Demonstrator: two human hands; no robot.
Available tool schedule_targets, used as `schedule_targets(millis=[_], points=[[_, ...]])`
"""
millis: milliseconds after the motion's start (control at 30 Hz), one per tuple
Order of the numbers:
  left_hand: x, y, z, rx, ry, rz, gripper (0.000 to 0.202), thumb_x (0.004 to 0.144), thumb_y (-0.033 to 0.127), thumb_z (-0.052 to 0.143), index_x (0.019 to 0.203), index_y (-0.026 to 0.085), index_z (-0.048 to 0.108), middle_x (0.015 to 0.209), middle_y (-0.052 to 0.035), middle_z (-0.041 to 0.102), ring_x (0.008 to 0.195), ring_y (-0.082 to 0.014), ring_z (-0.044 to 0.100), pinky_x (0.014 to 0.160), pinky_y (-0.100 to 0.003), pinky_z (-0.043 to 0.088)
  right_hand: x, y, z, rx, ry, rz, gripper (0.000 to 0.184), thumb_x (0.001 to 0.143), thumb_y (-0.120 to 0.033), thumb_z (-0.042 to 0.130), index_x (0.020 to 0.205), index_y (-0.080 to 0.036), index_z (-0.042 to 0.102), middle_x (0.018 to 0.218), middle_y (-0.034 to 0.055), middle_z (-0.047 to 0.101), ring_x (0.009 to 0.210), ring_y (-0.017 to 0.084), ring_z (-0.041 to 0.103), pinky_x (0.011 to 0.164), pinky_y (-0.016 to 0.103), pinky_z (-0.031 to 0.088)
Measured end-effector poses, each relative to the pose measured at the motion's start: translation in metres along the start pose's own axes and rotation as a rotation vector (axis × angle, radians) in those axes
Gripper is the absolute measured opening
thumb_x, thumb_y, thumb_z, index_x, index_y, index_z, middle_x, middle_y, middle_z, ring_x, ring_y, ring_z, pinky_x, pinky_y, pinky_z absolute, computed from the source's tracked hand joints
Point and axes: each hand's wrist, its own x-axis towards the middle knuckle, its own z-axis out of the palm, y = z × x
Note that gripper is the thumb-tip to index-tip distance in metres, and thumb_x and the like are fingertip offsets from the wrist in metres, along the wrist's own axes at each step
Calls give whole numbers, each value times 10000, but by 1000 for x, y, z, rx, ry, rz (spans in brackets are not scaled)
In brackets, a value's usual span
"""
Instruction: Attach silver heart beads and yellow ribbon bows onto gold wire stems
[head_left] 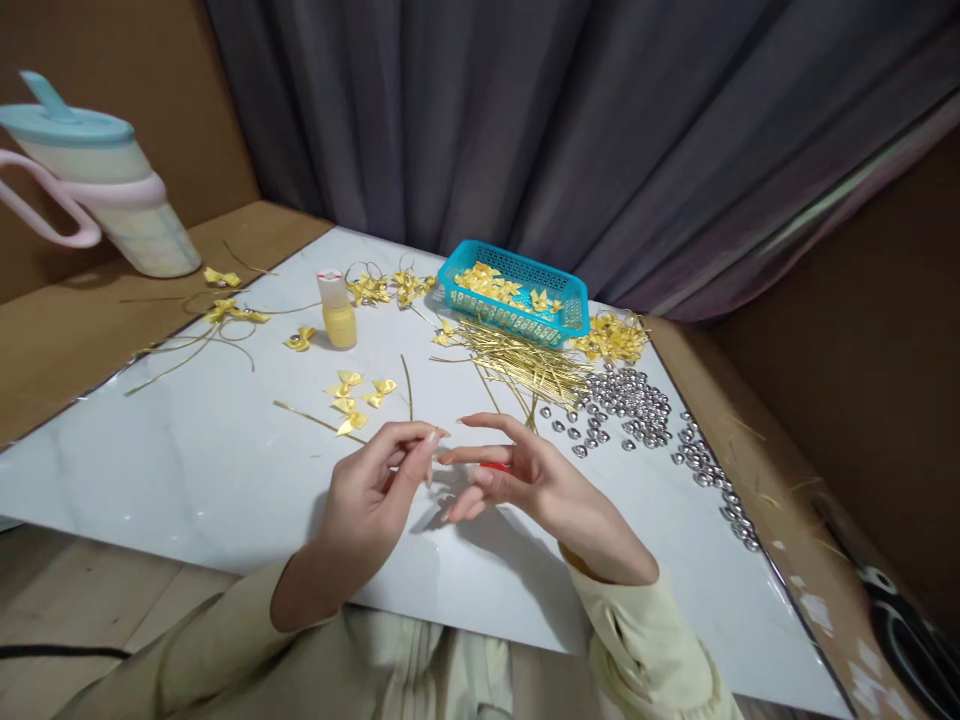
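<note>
My left hand is closed in a pinch, thumb against forefinger, above the front of the white board. Whatever sits between those fingertips is too small to make out. Close beside it, my right hand has its fore and middle fingers stretched toward the pinch. A small red cap-like thing shows between its thumb and fingers, mostly hidden. Just beyond my left hand lie several yellow ribbon bows and a loose gold cord. A bottle of yellow liquid stands upright behind them.
A blue basket with yellow bows stands at the back. Gold cords lie before it, with silver beads to the right. Finished-looking bows with cords and a tumbler are left; black-handled scissors lie right.
</note>
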Motion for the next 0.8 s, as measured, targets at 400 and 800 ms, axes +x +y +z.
schedule_targets(millis=[400,800], points=[[0,-3,-1,-5,10,23,84,865,173,546,861,181,629,591,60,511,463,-49,405,404,-154,316,5,2,-2,-80,-23,-4,305,798,-389,722,788,-186,495,715,11,702,591,116,665,631,256,498],[2,-2,-2,-31,-46,-123,118,872,272,547,883,174,612,569,66,448,464,-59,382,411,-154,318,3,-1,-1,135,-56,-6,175,824,-152,691,717,-141,554,931,84,738,695,123,711,703,267,529]])
